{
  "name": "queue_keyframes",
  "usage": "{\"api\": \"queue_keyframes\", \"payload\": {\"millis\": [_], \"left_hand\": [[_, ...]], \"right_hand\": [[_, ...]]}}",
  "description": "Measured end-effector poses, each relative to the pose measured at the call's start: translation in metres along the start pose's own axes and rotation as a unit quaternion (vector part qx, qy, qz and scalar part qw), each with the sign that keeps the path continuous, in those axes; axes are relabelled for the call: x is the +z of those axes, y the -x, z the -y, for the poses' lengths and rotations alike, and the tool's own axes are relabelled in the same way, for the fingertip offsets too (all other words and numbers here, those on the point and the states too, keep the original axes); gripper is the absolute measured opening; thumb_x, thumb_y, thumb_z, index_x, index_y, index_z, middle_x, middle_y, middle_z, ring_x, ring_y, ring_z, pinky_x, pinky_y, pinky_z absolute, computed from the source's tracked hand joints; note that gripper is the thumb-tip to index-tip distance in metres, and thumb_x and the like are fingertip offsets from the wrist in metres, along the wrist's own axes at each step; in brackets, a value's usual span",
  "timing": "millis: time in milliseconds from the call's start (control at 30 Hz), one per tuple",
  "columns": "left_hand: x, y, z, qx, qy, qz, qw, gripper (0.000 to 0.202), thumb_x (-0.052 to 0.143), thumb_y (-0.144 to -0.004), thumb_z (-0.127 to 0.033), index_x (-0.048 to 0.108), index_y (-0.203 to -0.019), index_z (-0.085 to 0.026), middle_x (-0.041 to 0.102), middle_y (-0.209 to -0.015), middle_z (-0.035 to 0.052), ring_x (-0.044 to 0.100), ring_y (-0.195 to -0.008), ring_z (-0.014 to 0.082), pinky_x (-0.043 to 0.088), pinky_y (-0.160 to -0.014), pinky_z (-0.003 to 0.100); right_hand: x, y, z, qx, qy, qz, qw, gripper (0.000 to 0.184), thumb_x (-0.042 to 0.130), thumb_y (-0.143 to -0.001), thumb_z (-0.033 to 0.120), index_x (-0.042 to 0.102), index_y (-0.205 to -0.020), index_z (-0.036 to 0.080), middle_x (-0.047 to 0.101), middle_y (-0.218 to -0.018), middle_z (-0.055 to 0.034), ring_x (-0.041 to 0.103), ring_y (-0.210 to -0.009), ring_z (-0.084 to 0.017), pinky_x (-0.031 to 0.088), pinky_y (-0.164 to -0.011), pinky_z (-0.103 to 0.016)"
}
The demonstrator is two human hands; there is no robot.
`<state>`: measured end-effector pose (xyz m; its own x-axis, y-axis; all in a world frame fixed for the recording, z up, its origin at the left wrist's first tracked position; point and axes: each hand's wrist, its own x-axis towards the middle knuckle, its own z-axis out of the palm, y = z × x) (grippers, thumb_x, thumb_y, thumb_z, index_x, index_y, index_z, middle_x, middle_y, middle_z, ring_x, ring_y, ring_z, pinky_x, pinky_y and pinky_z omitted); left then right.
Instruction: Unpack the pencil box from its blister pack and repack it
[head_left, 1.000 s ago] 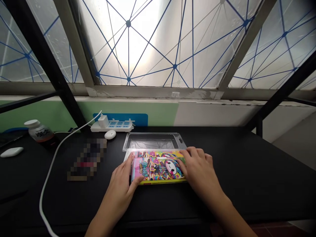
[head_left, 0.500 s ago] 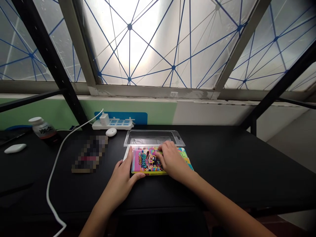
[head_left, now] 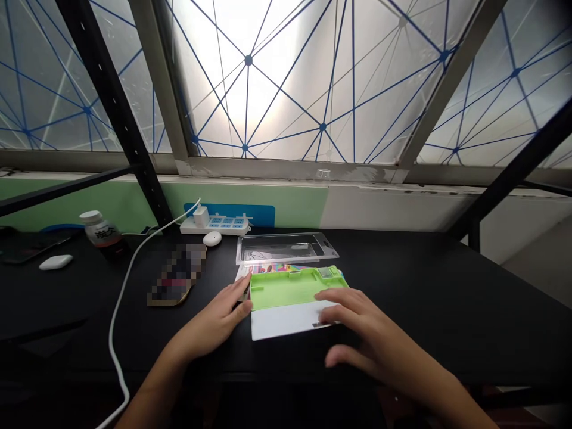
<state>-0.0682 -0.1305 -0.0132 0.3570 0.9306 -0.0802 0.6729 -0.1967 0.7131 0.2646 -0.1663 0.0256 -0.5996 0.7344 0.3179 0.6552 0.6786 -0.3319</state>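
A flat pencil-box-like case [head_left: 279, 292] lies opened in front of me, its lime green tray inside showing. The white inner side of its lid [head_left: 279, 325] is folded down toward me. My left hand [head_left: 217, 322] rests at the left edge, fingers stretched out and thumb by the tray's corner. Over the right part is my right hand [head_left: 364, 325], its fingers spread and fingertips at the tray and lid; whether they touch I cannot tell. Behind the tray a strip of colourful printed card [head_left: 268, 269] shows, mostly hidden under the case.
A clear plastic blister shell [head_left: 286, 249] lies behind the case. To the left are a blurred-out phone-like object [head_left: 179, 277], a small white round case [head_left: 211, 238], a white power strip [head_left: 223, 224], a white cable [head_left: 117, 322], a bottle [head_left: 103, 231] and a white mouse-like object [head_left: 56, 262].
The case has gone from shut, with its colourful cover up, to open with the lid turned toward me. My right hand has moved right and nearer, fingers spreading. The view has shifted slightly.
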Motion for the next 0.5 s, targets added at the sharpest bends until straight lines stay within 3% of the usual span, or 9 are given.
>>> {"api": "queue_keyframes", "payload": {"millis": [67,133,233,367,500], "left_hand": [[0.009,-0.002,0.0,0.003,-0.029,-0.029,0.999,0.077,0.039,-0.096,-0.067,0.023,-0.159,-0.025,0.022,-0.165,0.0054,0.022,-0.151,0.031,0.022,-0.121,0.049],[0.015,-0.003,0.001,0.0,-0.036,-0.058,0.998,0.075,0.042,-0.097,-0.063,0.023,-0.159,-0.024,0.025,-0.164,0.0071,0.027,-0.149,0.0311,0.026,-0.119,0.048],[0.017,-0.002,0.002,-0.002,-0.024,-0.078,0.997,0.074,0.047,-0.096,-0.059,0.026,-0.158,-0.025,0.031,-0.162,0.0074,0.033,-0.147,0.0302,0.032,-0.117,0.045],[0.014,-0.001,0.003,0.009,-0.017,-0.105,0.994,0.065,0.05,-0.096,-0.053,0.034,-0.154,-0.029,0.041,-0.158,0.0042,0.04,-0.143,0.0277,0.034,-0.117,0.042],[0.012,0.0,0.001,0.006,-0.002,-0.106,0.994,0.057,0.043,-0.099,-0.053,0.04,-0.15,-0.029,0.05,-0.151,0.0033,0.046,-0.139,0.0269,0.037,-0.114,0.042]], "right_hand": [[-0.002,0.013,-0.023,0.073,-0.016,0.024,0.997,0.058,0.078,-0.077,0.054,0.059,-0.127,0.034,0.044,-0.154,-0.0076,0.042,-0.139,-0.035,0.044,-0.108,-0.05],[0.002,0.022,-0.048,0.143,-0.036,0.037,0.988,0.085,0.081,-0.074,0.052,0.042,-0.147,0.035,0.028,-0.163,-0.0085,0.029,-0.147,-0.038,0.039,-0.112,-0.055],[0.014,0.031,-0.072,0.179,-0.053,0.062,0.98,0.084,0.069,-0.086,0.039,0.024,-0.157,0.035,0.027,-0.164,-0.0059,0.022,-0.149,-0.034,0.028,-0.118,-0.057],[0.027,0.034,-0.073,0.176,-0.027,0.038,0.983,0.087,0.06,-0.091,0.035,0.007,-0.159,0.035,0.024,-0.164,-0.0034,0.027,-0.148,-0.032,0.022,-0.121,-0.057],[0.03,0.034,-0.07,0.226,-0.051,-0.003,0.973,0.075,0.054,-0.093,0.05,0.023,-0.158,0.03,0.033,-0.16,-0.0055,0.034,-0.144,-0.036,0.035,-0.114,-0.058]]}}
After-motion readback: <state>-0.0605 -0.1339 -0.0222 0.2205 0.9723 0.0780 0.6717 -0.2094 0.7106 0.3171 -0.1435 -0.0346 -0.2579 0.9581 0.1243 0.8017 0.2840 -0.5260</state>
